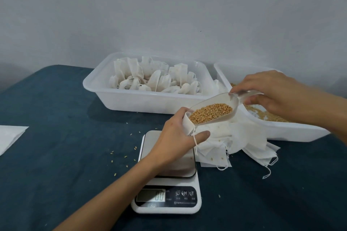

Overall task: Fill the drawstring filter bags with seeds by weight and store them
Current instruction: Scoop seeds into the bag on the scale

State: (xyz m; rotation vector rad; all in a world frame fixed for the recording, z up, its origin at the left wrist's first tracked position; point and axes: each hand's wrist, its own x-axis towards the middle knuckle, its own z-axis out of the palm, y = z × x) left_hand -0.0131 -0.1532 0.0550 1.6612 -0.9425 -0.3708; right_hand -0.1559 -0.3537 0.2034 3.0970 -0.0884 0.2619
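Observation:
My left hand (pixel 175 137) holds an empty white drawstring filter bag (pixel 188 124) by its mouth, above the far end of a white kitchen scale (pixel 167 184). My right hand (pixel 277 92) grips the handle of a clear plastic scoop (pixel 216 110) full of golden-brown seeds. The scoop's tip rests at the bag's open mouth. A loose pile of flat empty bags (pixel 234 144) lies to the right of the scale. The scale's display shows zeros.
A white tray (pixel 97 84) of filled, tied bags stands at the back centre. A second white tray (pixel 281 131) holding loose seeds sits at the right, under my right arm. Stray seeds dot the blue cloth. A white sheet (pixel 9 137) lies at the left edge.

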